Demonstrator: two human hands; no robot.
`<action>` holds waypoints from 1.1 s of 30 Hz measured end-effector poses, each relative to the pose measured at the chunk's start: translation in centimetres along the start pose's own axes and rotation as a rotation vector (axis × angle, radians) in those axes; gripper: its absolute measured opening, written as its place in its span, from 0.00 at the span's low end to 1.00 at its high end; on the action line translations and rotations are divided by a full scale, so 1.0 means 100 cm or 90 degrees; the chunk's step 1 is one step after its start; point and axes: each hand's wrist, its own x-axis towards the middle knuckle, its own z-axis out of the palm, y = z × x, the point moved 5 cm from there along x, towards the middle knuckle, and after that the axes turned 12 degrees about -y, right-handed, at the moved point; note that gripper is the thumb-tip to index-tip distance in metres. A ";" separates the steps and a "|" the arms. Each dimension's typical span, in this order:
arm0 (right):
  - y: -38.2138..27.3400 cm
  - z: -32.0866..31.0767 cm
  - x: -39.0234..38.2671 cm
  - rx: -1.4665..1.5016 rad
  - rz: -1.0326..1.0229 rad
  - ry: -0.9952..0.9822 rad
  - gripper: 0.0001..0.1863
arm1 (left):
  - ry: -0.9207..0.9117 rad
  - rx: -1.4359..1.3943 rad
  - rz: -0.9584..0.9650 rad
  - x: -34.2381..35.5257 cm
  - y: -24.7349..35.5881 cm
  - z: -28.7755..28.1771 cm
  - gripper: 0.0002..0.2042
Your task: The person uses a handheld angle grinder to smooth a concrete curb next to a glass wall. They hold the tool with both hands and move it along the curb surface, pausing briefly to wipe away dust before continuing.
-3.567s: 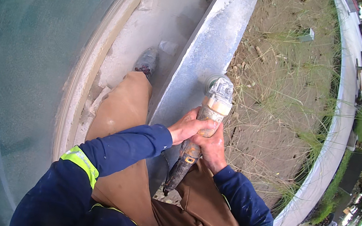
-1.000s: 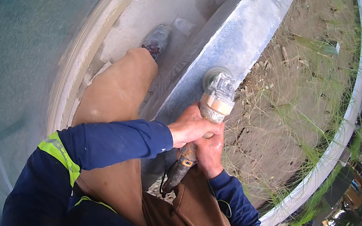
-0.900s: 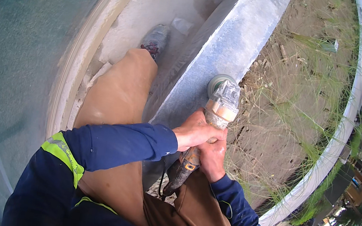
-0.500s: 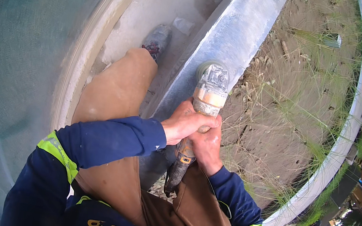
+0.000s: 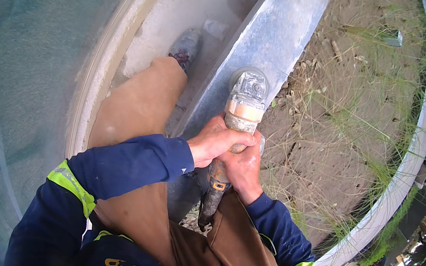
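Note:
An angle grinder [image 5: 246, 102], dusty, with orange bands and a grey metal head, is held in both my hands. Its round disc rests on or just over the top of a long grey concrete ledge [image 5: 281, 29]; I cannot tell whether they touch. My left hand [image 5: 217, 144] wraps round the grinder's body just behind the head. Lower and to the right, my right hand [image 5: 244, 166] grips the body, its fingers partly hidden. The grinder's dark tail end hangs toward my lap.
A large dusty glass pane [image 5: 28, 57] with a beige frame [image 5: 90, 73] stands at the left. My shoe [image 5: 185, 47] is on the pale floor between frame and ledge. Right of the ledge lies soil with long grass [image 5: 349, 127], bordered by a curved white kerb [image 5: 422, 128].
The grinder and both hands have shifted slightly left and a little up in the picture, the disc moving along the ledge's top. Both hands keep their hold.

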 end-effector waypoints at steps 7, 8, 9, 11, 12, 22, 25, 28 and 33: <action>0.015 -0.009 -0.011 0.066 0.008 0.038 0.40 | -0.066 0.007 -0.045 0.007 -0.005 0.015 0.20; 0.010 -0.007 -0.008 0.062 0.012 0.035 0.40 | -0.058 0.010 -0.045 0.008 -0.004 0.012 0.20; 0.008 -0.006 -0.006 0.059 0.016 0.033 0.41 | -0.044 0.012 -0.037 0.007 -0.003 0.009 0.20; 0.006 -0.003 0.000 0.020 0.003 0.027 0.43 | -0.019 0.022 -0.023 0.004 0.002 0.004 0.19; 0.003 -0.002 0.002 0.023 0.008 0.016 0.43 | -0.032 0.027 -0.043 0.004 0.001 0.000 0.19; 0.026 -0.023 -0.017 0.127 0.015 0.064 0.39 | -0.091 0.063 -0.083 0.021 -0.018 0.031 0.19; 0.040 -0.027 -0.019 0.170 -0.010 0.087 0.37 | -0.084 0.082 -0.074 0.027 -0.021 0.038 0.19; 0.037 -0.029 -0.018 0.129 -0.005 0.086 0.39 | -0.082 0.086 -0.068 0.028 -0.020 0.037 0.19; 0.032 -0.027 -0.016 0.084 0.005 0.073 0.43 | -0.057 0.089 -0.075 0.021 -0.018 0.033 0.18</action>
